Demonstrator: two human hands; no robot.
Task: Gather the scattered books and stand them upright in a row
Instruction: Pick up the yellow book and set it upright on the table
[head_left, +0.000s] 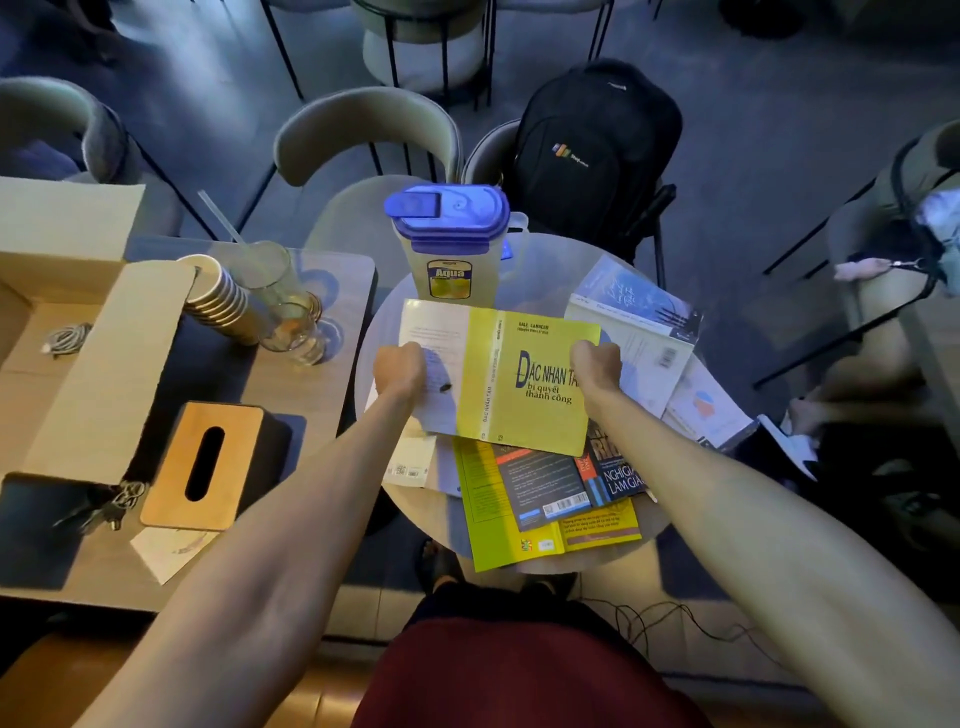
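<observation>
Head view, frame centre: yellow book splayed open, left hand and right hand clamped on opposite edges, likely to close it before standing.

- We see a yellow book with dark blue title lettering and a white flap.
- Below it lies a yellow-green book with a dark grey text panel and a white barcode.
- A dark book beside that shows white letters and a red strip.
- We note a white and pale blue book with dark script.
- The pitcher has a blue lid and a yellow label.
- The backpack is black with a small multicoloured logo.
- The tissue box has a tan wooden top with a black slot.
- The cardboard box is plain beige.
</observation>
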